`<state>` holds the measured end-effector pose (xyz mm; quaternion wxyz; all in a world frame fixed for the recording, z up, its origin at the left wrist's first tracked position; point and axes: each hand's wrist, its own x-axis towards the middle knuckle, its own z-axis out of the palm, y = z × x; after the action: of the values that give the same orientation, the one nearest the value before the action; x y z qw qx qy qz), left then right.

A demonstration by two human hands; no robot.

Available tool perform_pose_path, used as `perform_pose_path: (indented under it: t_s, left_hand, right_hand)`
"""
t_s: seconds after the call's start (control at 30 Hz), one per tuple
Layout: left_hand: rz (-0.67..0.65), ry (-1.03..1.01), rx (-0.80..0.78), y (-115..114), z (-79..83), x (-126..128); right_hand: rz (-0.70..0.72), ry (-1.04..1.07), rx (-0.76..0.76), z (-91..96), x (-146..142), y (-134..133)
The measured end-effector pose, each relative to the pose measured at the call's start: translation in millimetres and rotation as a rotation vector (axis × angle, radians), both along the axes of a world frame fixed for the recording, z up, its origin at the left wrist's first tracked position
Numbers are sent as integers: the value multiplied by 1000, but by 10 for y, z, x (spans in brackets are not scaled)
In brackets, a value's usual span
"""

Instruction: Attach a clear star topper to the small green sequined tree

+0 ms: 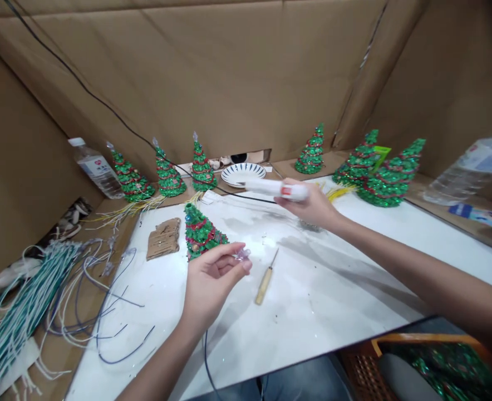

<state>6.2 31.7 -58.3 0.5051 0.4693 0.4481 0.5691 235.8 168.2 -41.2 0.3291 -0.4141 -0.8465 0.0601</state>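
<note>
Between the thumb and fingers of my left hand (pixel 212 273) is a small clear, purplish ornament (pixel 242 254). Just behind that hand stands a green tinsel Christmas tree (pixel 200 231) with red garland, its lower part partly hidden by my fingers. My right hand (pixel 308 203) is wrapped round a white glue gun (pixel 266 188), whose nozzle points left near a striped plate (pixel 243 174). On the white tabletop (pixel 313 312), an awl with a wooden handle (pixel 266 281) lies below and between my hands.
Several tinsel trees (pixel 204 167) line the back; those at left carry clear toppers. Teal and white wires (pixel 33 301) lie at left. A torn cardboard piece (pixel 163 239) and plastic bottles (pixel 99 170) are about. A black cord (pixel 116 114) crosses the back. Cardboard walls (pixel 196 72) enclose the table.
</note>
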Motion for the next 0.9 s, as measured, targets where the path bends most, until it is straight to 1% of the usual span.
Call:
perform_pose_path:
  t_s: [0.07,0.1,0.17,0.23,0.27,0.37,0.5,0.6,0.73,0.9]
  left_hand:
    - [26,-12,-2,6,-9,-7]
    - [40,-15,0,9,-13,-11]
    - [58,-24,13,18,-19,-21]
    - [64,-40,34,31,-23,-29]
    - [72,-47,42,38,-25,-32]
    - [116,-32,42,54,-27,-30]
    - [149,36,30,45,-32,-21]
    - [160,97,23,26,-45,-20]
    - [157,160,41,6,-52,-21]
    - [170,248,64,1,-40,-12]
  right_hand:
    - [-85,125,-34,-2,43,-127]
    - [-125,195,-78,-3,51,-188]
    - [-236,430,-304,-2,52,-302]
    - [-227,527,-418,-8,48,-400]
    - [-226,526,-432,-16,49,-440]
    - [-218,466,-399,-58,60,-530]
    - [-18,380,-354,-96,76,-603]
    - [60,349,-323,-95,77,-640]
    - [62,313,-265,-111,70,-675]
    - [46,263,-244,-134,63,-692]
